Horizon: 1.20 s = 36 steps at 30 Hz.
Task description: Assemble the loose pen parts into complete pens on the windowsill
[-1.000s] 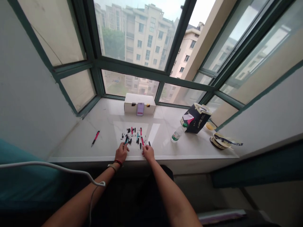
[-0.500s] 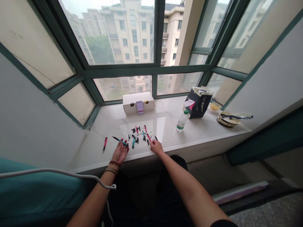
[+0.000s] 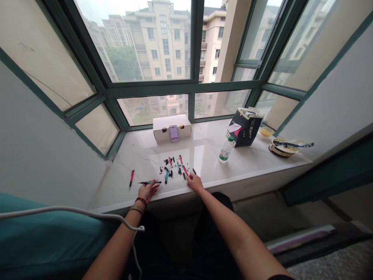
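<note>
My left hand (image 3: 148, 190) is at the front of the sill, palm turned down, with a dark teal pen (image 3: 145, 182) between thumb and fingers. The pen lies almost level, its tip to the left. Close to the front edge, my right hand (image 3: 194, 182) has its fingers pinched at the lower end of a red pen barrel (image 3: 184, 169); the fingertips are partly hidden. Between the hands lie several pen parts, among them a teal barrel (image 3: 166, 177), another red barrel (image 3: 180, 159) and small black pieces (image 3: 170, 174). A red and black pen (image 3: 131, 178) lies farther left.
On the white sill (image 3: 204, 146) stand a white box (image 3: 164, 134) with a purple packet (image 3: 174, 133) against it, a green-capped bottle (image 3: 225, 150), a dark paper bag (image 3: 247, 126) and a food bowl (image 3: 281, 149). A white cable (image 3: 72, 210) crosses at lower left.
My left hand has turned from palm up to palm down, and the teal pen has gone from slanted to nearly level and lower. My right hand stays at the red barrel. The view shifted slightly.
</note>
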Motion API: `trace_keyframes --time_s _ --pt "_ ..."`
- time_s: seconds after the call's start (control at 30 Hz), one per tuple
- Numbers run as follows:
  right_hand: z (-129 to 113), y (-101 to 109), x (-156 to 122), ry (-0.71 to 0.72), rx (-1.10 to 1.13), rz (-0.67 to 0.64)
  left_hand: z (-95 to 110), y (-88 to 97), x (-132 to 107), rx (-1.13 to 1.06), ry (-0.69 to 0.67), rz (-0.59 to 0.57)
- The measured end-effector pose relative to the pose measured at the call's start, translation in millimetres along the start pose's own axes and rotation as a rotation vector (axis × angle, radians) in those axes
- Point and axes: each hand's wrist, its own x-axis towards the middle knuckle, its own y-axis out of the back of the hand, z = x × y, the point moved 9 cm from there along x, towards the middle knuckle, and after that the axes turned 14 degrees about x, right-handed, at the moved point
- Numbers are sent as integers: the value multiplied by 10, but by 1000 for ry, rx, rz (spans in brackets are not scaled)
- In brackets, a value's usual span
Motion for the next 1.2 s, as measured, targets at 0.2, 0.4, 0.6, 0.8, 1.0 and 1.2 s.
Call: trace_keyframes --time_s 0.2,0.4,0.6,0.8,1.0,1.2 --pt "14 -55 40 -21 33 -58 -71 26 14 -127 40 -49" --pt "67 -57 117 -120 127 -103 -72 37 -53 -172 -45 -40" --pt "49 6 50 -58 29 -30 -56 47 -116 -269 -24 -162" --pt "18 -1 30 -46 32 -9 -45 54 -132 -250 -20 -152" --pt "40 39 113 -79 14 21 -53 35 -126 -229 -39 -167" --pt "-267 173 361 73 -413 104 -75 49 -84 -226 -47 -173"
